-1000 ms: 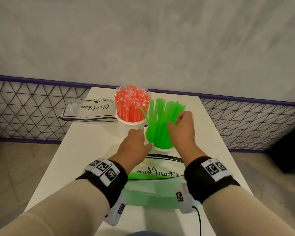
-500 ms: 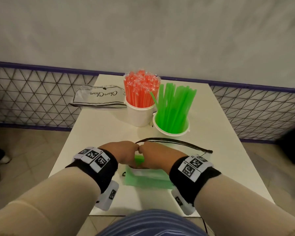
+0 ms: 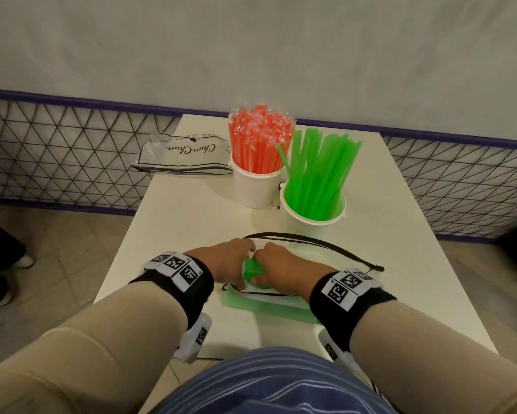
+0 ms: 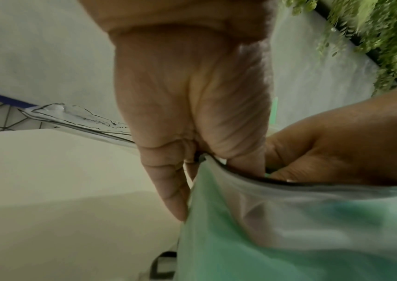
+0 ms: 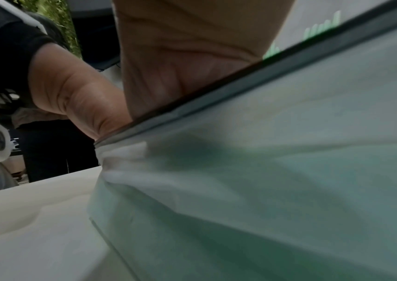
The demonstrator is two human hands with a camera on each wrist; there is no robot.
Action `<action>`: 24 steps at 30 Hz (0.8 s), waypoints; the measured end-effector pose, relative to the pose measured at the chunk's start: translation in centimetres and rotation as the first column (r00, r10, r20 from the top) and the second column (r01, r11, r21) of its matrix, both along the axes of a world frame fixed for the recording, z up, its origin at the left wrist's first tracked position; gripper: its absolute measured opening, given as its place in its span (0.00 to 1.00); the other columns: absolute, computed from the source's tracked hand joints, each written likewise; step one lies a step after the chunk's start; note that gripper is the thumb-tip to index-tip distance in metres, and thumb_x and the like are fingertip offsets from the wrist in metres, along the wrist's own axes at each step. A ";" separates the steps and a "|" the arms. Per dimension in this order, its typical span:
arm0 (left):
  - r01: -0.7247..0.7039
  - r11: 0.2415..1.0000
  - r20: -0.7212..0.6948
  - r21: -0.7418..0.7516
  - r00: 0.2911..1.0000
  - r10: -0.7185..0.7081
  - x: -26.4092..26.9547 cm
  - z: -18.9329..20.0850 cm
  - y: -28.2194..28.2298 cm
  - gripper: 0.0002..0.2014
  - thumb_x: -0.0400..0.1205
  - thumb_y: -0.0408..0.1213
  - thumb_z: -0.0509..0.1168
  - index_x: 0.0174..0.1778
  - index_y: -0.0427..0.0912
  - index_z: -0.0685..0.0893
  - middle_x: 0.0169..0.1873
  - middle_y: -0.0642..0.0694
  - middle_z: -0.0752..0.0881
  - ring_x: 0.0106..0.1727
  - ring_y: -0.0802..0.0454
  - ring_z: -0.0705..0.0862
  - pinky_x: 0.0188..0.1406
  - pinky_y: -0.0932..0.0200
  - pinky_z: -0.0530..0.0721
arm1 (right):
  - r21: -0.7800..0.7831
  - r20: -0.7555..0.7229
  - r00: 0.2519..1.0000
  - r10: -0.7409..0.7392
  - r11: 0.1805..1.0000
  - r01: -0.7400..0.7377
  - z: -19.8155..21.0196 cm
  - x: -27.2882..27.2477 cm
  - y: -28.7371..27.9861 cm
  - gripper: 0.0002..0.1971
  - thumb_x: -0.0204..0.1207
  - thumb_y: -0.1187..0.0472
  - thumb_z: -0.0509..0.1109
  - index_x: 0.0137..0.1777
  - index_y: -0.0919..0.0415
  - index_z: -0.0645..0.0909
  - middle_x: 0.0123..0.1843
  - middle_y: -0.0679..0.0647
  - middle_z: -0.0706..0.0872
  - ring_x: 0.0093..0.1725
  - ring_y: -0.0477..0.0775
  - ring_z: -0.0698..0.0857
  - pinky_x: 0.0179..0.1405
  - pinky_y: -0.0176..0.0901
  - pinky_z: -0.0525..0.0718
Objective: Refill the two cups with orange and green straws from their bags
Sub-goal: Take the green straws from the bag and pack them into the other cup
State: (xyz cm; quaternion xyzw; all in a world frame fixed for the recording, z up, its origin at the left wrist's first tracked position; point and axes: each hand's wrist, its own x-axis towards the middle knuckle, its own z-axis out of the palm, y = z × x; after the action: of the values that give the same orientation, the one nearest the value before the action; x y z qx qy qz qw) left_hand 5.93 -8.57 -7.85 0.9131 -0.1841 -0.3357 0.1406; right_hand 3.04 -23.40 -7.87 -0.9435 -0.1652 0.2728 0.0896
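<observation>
The left hand [image 3: 227,262] pinches the black-trimmed mouth of the clear plastic bag of green straws [image 3: 284,303] at its near-left corner, thumb and fingers closed on the rim, as the left wrist view shows plainly. The right hand [image 3: 284,268] is right beside it, knuckles almost touching, with its fingers reaching down into the bag's opening; a small bunch of green straw ends [image 3: 249,268] shows between the 2 hands. Whether the right fingers have closed on those straws I cannot tell, since the bag's rim hides them in both wrist views.

A second ago both hands were up at the white cup of green straws [image 3: 312,218], the right one in among the straws. Half a second ago they had dropped to the bag at the near edge of the white table [image 3: 173,222], and now the right hand is deeper in it. That reads as 1 load delivered and the next being fetched.

The green cup stands just behind the bag, its straws leaning loosely with room to spare. Touching it on the left, the white cup of wrapped orange straws [image 3: 257,186] is packed tight, and the other clear bag [image 3: 185,153], lying flat beside it at the table's far left, looks empty. My judgement: the orange half is finished, and the green half still has straws left in the bag to move.
</observation>
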 end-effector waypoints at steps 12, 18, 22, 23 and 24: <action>0.048 0.998 0.054 0.037 0.997 -0.050 0.3 0.2 -0.2 0.34 0.68 0.39 0.80 0.67 0.44 0.72 0.60 0.46 0.79 0.55 0.45 0.82 0.53 0.50 0.83 | 0.096 0.074 0.997 -0.036 0.995 0.029 0.8 0.5 0.6 0.20 0.78 0.58 0.67 0.70 0.61 0.75 0.61 0.59 0.82 0.55 0.58 0.83 0.45 0.42 0.73; 0.066 0.998 0.060 0.016 0.996 -0.066 0.4 0.0 -0.2 0.32 0.68 0.42 0.80 0.64 0.45 0.72 0.59 0.47 0.79 0.51 0.48 0.79 0.52 0.52 0.82 | -0.056 0.133 0.990 0.052 0.997 -0.045 1.1 0.1 0.8 0.21 0.77 0.61 0.69 0.69 0.61 0.75 0.60 0.61 0.81 0.55 0.60 0.83 0.42 0.44 0.71; 0.066 0.997 0.042 -0.050 0.997 -0.064 0.8 0.0 0.0 0.30 0.69 0.41 0.79 0.64 0.47 0.75 0.59 0.47 0.81 0.54 0.48 0.81 0.52 0.54 0.80 | -0.016 0.165 0.986 0.015 1.000 -0.013 1.3 -0.2 0.0 0.18 0.78 0.64 0.65 0.68 0.58 0.74 0.62 0.58 0.82 0.59 0.60 0.83 0.48 0.46 0.74; 0.067 0.996 0.039 -0.067 0.997 -0.064 0.9 0.0 -0.1 0.29 0.69 0.41 0.79 0.64 0.47 0.75 0.58 0.48 0.81 0.54 0.48 0.81 0.50 0.56 0.79 | -0.004 0.176 0.984 0.013 1.000 -0.013 1.4 -0.3 -0.3 0.17 0.79 0.64 0.65 0.68 0.58 0.74 0.63 0.57 0.82 0.59 0.60 0.83 0.50 0.46 0.76; 0.067 0.994 0.038 -0.081 0.997 -0.064 1.0 0.0 -0.1 0.28 0.69 0.40 0.79 0.64 0.47 0.76 0.57 0.48 0.82 0.53 0.49 0.81 0.48 0.58 0.78 | 0.003 0.186 0.982 0.016 1.000 -0.016 1.5 -0.5 -0.5 0.17 0.79 0.64 0.64 0.68 0.58 0.74 0.63 0.57 0.82 0.59 0.60 0.83 0.52 0.47 0.77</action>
State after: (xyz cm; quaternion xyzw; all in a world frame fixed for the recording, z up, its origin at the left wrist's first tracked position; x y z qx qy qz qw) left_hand 6.89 -8.69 -7.81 0.9058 -0.2299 -0.3160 0.1638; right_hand 2.59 -23.95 -6.41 -0.9633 -0.1810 0.1838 0.0737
